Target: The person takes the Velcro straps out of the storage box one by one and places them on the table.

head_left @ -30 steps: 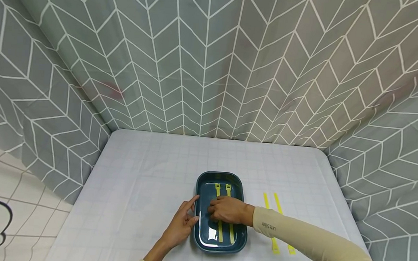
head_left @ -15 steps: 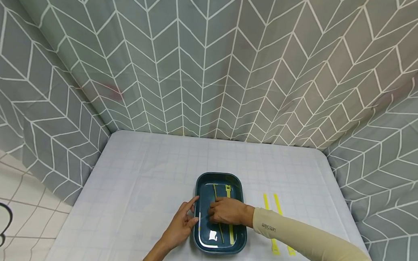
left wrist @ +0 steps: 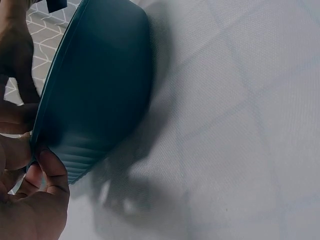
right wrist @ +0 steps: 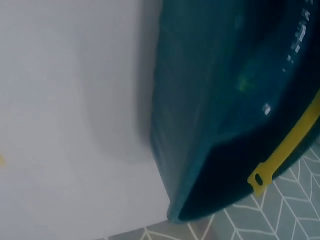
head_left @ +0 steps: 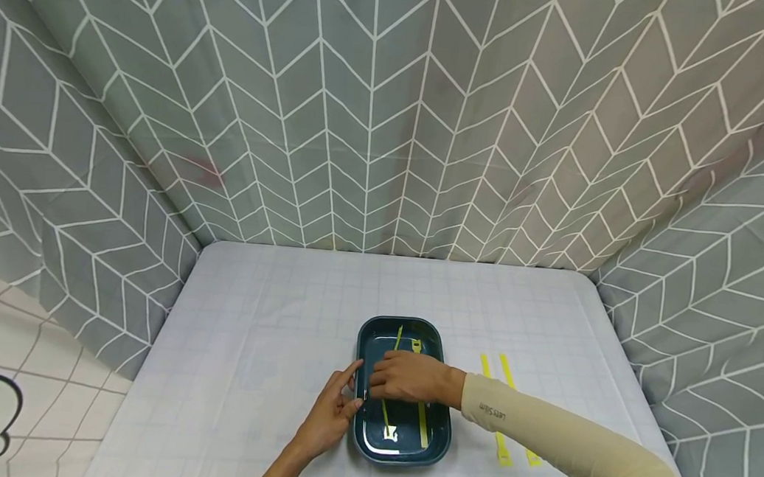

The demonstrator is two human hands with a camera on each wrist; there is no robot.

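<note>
A dark teal rectangular tray (head_left: 398, 458) stands on the table, its outer wall also showing in the left wrist view. My left hand (head_left: 330, 412) grips its left rim, thumb and fingers at the edge. Over the tray, my right hand (head_left: 408, 377) pinches a thin yellow cable strap (head_left: 385, 416), which is turned on edge and slants; the fingertips are hidden. A second yellow strap (head_left: 423, 427) lies flat to its right, partly under the hand. One slotted strap (right wrist: 287, 150) shows in the right wrist view; I cannot tell which it is.
Two more yellow straps (head_left: 502, 450) lie on the white-covered table (head_left: 270, 319), right of the tray and partly under the right forearm. A patterned grey curtain (head_left: 370, 119) closes off the back and sides.
The strap under my right hand has turned from flat to on edge and slants the other way. The right hand has shifted slightly left with it. The left hand has stayed put.
</note>
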